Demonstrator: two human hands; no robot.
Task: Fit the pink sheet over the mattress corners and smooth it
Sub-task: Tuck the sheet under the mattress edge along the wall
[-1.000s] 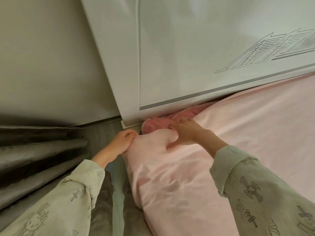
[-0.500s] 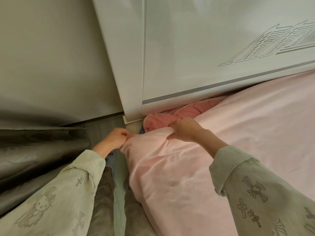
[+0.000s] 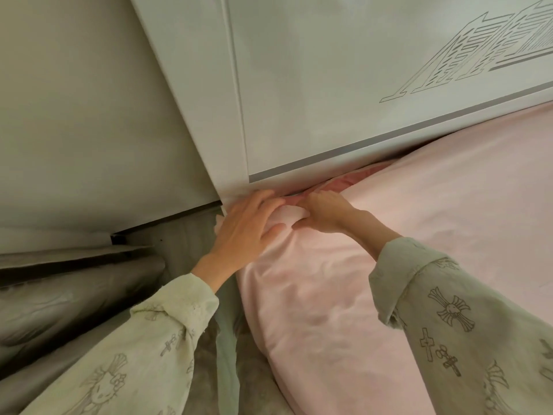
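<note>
The pink sheet (image 3: 404, 250) covers the mattress and wraps its corner just below the white headboard (image 3: 344, 94). My left hand (image 3: 248, 229) lies spread over the corner, fingers fairly straight and pressing the sheet toward the gap at the headboard. Beside it, my right hand (image 3: 324, 212) pinches a fold of the sheet at the corner top, fingertips tucked into the gap. A darker pink layer (image 3: 344, 187) shows in the gap behind the hands. Wrinkles run down the corner's side.
A plain wall (image 3: 89, 115) stands at the left of the headboard. Grey curtain folds (image 3: 74, 295) hang at the lower left, close to the mattress side. A narrow strip of grey floor (image 3: 185, 244) lies between curtain and bed.
The view has moved closer to the corner. My left hand came up from the mattress side onto the corner top. The darker pink layer is now mostly covered by the sheet.
</note>
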